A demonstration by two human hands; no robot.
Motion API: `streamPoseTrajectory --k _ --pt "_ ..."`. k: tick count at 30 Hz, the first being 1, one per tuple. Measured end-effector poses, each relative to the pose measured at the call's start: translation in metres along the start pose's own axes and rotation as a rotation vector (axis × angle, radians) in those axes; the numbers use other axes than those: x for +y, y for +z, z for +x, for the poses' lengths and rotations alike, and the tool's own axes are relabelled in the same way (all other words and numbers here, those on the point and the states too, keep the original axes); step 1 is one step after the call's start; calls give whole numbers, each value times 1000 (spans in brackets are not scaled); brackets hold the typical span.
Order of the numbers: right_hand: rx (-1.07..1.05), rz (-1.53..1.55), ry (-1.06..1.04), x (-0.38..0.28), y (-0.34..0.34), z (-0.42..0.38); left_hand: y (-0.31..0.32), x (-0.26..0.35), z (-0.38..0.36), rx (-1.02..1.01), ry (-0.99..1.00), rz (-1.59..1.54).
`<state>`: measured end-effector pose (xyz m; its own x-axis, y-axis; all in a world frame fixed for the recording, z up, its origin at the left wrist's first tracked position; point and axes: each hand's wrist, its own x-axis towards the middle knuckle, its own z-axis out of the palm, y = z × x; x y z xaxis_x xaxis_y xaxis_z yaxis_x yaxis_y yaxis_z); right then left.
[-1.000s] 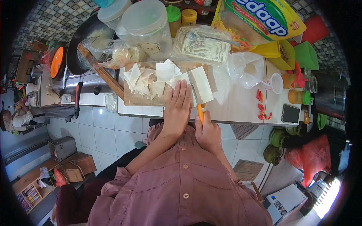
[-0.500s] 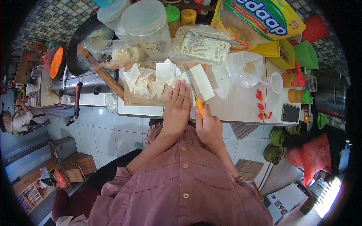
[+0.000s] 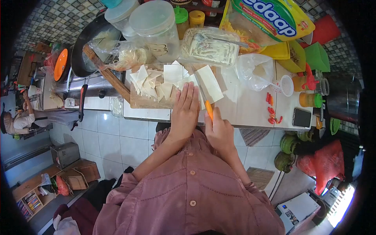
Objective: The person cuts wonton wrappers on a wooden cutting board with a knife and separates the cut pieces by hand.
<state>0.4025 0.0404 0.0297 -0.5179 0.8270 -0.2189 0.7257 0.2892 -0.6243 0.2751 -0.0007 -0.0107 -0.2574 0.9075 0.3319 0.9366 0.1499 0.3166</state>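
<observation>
My left hand (image 3: pixel 186 109) lies flat with fingers stretched over pale dough sheets (image 3: pixel 185 80) on the wooden cutting board (image 3: pixel 149 102). In my right hand (image 3: pixel 219 132) is a knife with an orange handle (image 3: pixel 209 109). Its blade (image 3: pixel 200 87) lies along the left edge of a rectangular dough sheet (image 3: pixel 210 84), just right of my left fingertips. Loose cut dough pieces (image 3: pixel 150 83) are heaped on the left of the board. A square stack of dough sheets (image 3: pixel 172 74) sits above my left fingers.
Behind the board stand a clear plastic jar (image 3: pixel 153 29) and a smeared plastic container (image 3: pixel 211 47). A wooden stick (image 3: pixel 107 74) slants past its left side. To the right are a plastic bag (image 3: pixel 255 72), red chillies (image 3: pixel 271 111) and a phone (image 3: pixel 302 117). Another person (image 3: pixel 23 121) is at far left.
Both hands and the knife stay almost in place; the view has shifted slightly. The dark cloth shape at lower left has moved down, and the far person's arm has shifted.
</observation>
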Motion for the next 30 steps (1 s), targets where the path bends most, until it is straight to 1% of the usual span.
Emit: streamPoseTrajectory --k 2,7,9,10,12,14,16,18,22,24,25,27,28,30 --pt "7 -14 -12 6 -2 -11 0 1 0 34 -32 -57" --pt "18 -42 -6 12 -13 -39 -15 -3 6 31 -23 -137" --pt "-53 -70 45 16 -17 -48 -26 -3 13 32 -36 -171" --pt "-49 -69 48 22 -17 -52 -32 -4 19 59 -71 -121" --pt "4 49 -45 35 -13 -58 -36 -8 27 88 -103 -70" --pt "19 78 -42 41 -11 -62 -36 -13 34 44 -161 48" --pt "34 106 -40 42 -12 -62 -34 -20 39 18 -181 78" --pt "49 179 -21 42 -13 -62 -36 -22 44 -85 -234 89" --pt "25 236 14 46 -13 -62 -45 -25 47 -115 -191 141" --pt "116 256 -21 42 -17 -62 -59 -20 47 -155 -277 -177" --pt "116 257 -20 40 -19 -62 -66 -16 47 -156 -277 -177" --pt "143 357 35 37 -22 -61 -79 -9 45 -142 -387 -567" --pt "141 357 34 35 -23 -60 -78 -7 41 -141 -390 -566" --pt "185 412 49 32 -23 -59 -71 -5 34 -75 -628 -987"
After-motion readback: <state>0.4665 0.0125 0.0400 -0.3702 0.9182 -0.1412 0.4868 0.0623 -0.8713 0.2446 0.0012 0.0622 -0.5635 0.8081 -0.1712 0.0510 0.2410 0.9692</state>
